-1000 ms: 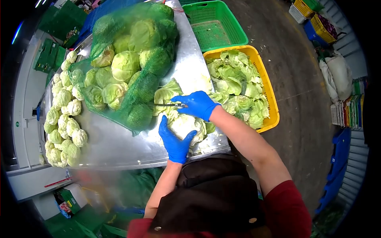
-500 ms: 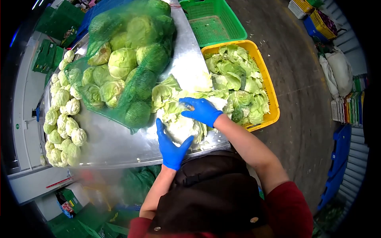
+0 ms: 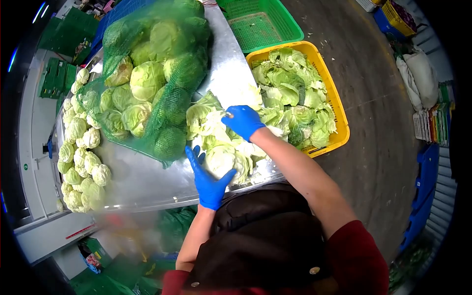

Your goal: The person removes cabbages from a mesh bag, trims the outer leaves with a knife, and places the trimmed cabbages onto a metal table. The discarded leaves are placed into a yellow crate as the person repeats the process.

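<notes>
Lying on steel table [image 3: 142, 184]: cabbage head [image 3: 221, 160], pale green to white, leaves layered, underside hidden. Left hand [image 3: 209, 182] cupped at its side, thumb and fingers spread. Right hand [image 3: 243, 122] clenched round knife [image 3: 229, 115], mostly concealed in fist, blade indistinct. Green crate [image 3: 285, 22]: cut off by top edge, few scraps inside. Yellow crate [image 3: 341, 115]: heaped loose leaves [image 3: 290, 93]. Green mesh bag [image 3: 174, 113]: whole cabbages [image 3: 147, 81], upper part blurred.

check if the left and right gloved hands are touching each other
Apart: the head view shows the left hand lower and the right hand higher, with cabbage leaves visible in the gap between them.
</notes>
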The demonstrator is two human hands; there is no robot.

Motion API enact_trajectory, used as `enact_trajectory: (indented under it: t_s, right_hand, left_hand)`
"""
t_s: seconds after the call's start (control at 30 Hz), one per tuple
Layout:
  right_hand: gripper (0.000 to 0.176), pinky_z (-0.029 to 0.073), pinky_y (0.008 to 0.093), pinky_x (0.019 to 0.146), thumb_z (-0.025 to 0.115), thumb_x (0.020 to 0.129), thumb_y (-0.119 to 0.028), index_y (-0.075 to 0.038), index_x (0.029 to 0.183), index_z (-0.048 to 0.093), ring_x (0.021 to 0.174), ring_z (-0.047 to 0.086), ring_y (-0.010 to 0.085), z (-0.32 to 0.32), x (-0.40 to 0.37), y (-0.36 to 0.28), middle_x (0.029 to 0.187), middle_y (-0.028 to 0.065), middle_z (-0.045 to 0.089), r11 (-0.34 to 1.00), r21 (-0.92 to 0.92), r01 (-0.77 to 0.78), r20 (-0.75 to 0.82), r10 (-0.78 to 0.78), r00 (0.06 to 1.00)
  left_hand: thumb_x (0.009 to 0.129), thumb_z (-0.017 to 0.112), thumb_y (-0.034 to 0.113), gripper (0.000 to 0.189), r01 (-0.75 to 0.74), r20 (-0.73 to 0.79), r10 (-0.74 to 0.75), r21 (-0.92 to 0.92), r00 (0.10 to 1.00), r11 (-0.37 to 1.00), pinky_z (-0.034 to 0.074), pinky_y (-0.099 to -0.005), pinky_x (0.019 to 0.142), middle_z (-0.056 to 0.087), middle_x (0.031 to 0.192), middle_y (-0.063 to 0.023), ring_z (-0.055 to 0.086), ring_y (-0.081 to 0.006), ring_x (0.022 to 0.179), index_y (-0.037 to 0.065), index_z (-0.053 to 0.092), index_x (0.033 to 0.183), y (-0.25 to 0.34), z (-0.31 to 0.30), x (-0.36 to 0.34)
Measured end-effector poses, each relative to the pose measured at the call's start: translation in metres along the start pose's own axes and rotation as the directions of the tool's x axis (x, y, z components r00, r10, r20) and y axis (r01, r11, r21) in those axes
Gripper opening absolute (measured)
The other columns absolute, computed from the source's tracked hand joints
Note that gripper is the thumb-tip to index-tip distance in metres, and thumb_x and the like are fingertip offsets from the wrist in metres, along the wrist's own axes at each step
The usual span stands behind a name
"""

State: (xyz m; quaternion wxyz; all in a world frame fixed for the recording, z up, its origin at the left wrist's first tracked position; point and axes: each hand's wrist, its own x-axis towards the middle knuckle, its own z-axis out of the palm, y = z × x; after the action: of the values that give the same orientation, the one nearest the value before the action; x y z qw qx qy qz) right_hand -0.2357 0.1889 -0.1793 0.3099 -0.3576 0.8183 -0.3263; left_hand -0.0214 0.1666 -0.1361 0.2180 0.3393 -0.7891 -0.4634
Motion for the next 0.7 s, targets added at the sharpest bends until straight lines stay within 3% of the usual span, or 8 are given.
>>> enact_trajectory:
  t_s: [0.03, 0.13, 0.17, 0.33, 0.4, 0.57, 0.63, 0.7]
  right_hand:
    - [0.036, 0.052, 0.0414, 0.083, 0.059, 0.084, -0.037, -0.011, 0.106, 0.068, 0.092, 0.065, 0.0345, -0.003, -0.01, 0.003, 0.099, 0.016, 0.069, 0.999, -0.033, 0.036, -0.007, -0.036, 0.999]
    - [0.042, 0.051, 0.0399, 0.088, 0.06, 0.083, -0.038, -0.014, 0.118, 0.065, 0.098, 0.065, 0.0311, -0.015, -0.052, 0.006, 0.108, 0.0131, 0.068, 0.987, -0.032, 0.159, 0.167, -0.152, 0.974]
    - [0.045, 0.05, 0.0396, 0.089, 0.061, 0.083, -0.039, -0.014, 0.121, 0.063, 0.101, 0.064, 0.0299, -0.01, -0.061, 0.011, 0.111, 0.0121, 0.067, 0.985, -0.076, 0.156, 0.205, -0.138, 0.969]
    - [0.053, 0.048, 0.0382, 0.094, 0.062, 0.083, -0.041, -0.012, 0.127, 0.059, 0.107, 0.062, 0.0282, 0.004, -0.062, 0.03, 0.119, 0.0118, 0.065, 0.99, -0.132, 0.042, 0.21, -0.014, 0.978]
    - [0.044, 0.051, 0.0405, 0.086, 0.062, 0.082, -0.037, -0.009, 0.116, 0.063, 0.097, 0.065, 0.031, 0.012, -0.063, 0.03, 0.108, 0.0147, 0.067, 0.985, -0.154, 0.081, 0.097, -0.067, 0.993]
    - [0.029, 0.053, 0.0427, 0.077, 0.061, 0.08, -0.028, -0.009, 0.102, 0.065, 0.084, 0.066, 0.0337, 0.035, -0.048, 0.039, 0.093, 0.0155, 0.067, 0.973, -0.215, 0.079, -0.05, -0.092, 0.994]
    - [0.026, 0.053, 0.0429, 0.076, 0.061, 0.081, -0.027, -0.011, 0.101, 0.066, 0.084, 0.066, 0.0334, 0.039, -0.05, 0.044, 0.093, 0.0152, 0.068, 0.973, -0.207, 0.1, -0.101, -0.123, 0.987]
    - [0.026, 0.053, 0.0429, 0.076, 0.061, 0.081, -0.028, -0.011, 0.1, 0.067, 0.084, 0.066, 0.0333, 0.035, -0.054, 0.056, 0.094, 0.0148, 0.068, 0.972, -0.212, 0.106, -0.119, -0.133, 0.984]
  left_hand:
    - [0.062, 0.088, 0.025, 0.118, 0.043, -0.021, -0.044, -0.02, 0.999, 0.999, 0.035, -0.043, 0.108, 0.039, 0.141, -0.0267, 0.043, -0.0365, 0.128, -0.001, 0.015, 0.151, -0.003, -0.003, -0.005]
    - [0.063, 0.087, 0.028, 0.099, -0.052, 0.103, 0.029, 0.231, 0.994, 0.972, 0.039, -0.0444, 0.104, 0.043, 0.134, -0.0265, 0.048, -0.0378, 0.121, -0.003, 0.034, 0.141, -0.013, -0.008, -0.002]
    - [0.065, 0.086, 0.024, 0.081, -0.047, 0.116, 0.011, 0.31, 0.993, 0.95, 0.039, -0.0406, 0.102, 0.048, 0.125, -0.0183, 0.048, -0.0321, 0.119, -0.001, 0.044, 0.13, -0.001, -0.007, 0.001]
    - [0.062, 0.087, 0.032, 0.079, -0.048, 0.028, 0.04, 0.422, 0.999, 0.905, 0.041, -0.0437, 0.098, 0.046, 0.125, -0.0206, 0.048, -0.0368, 0.115, 0.0, 0.047, 0.123, 0.007, 0.019, 0.011]
    - [0.062, 0.087, 0.038, 0.083, -0.022, 0.028, 0.012, 0.404, 1.0, 0.914, 0.041, -0.0456, 0.099, 0.043, 0.129, -0.0227, 0.046, -0.0392, 0.117, -0.001, 0.048, 0.124, -0.003, 0.017, 0.011]
    - [0.062, 0.088, 0.027, 0.075, 0.095, -0.009, -0.095, 0.133, 0.995, 0.987, 0.041, -0.0388, 0.099, 0.049, 0.12, -0.0143, 0.049, -0.0284, 0.113, 0.001, 0.048, 0.12, -0.021, -0.006, -0.01]
    - [0.069, 0.083, 0.02, 0.07, 0.196, -0.014, -0.199, -0.115, 0.98, 0.974, 0.041, -0.0372, 0.1, 0.051, 0.119, -0.0108, 0.051, -0.026, 0.112, 0.002, 0.047, 0.125, -0.063, -0.025, -0.014]
    - [0.078, 0.074, 0.019, 0.06, 0.331, 0.022, -0.366, -0.478, 0.93, 0.813, 0.042, -0.0384, 0.1, 0.054, 0.122, -0.0116, 0.053, -0.0264, 0.113, 0.001, 0.046, 0.128, -0.076, -0.042, -0.008]
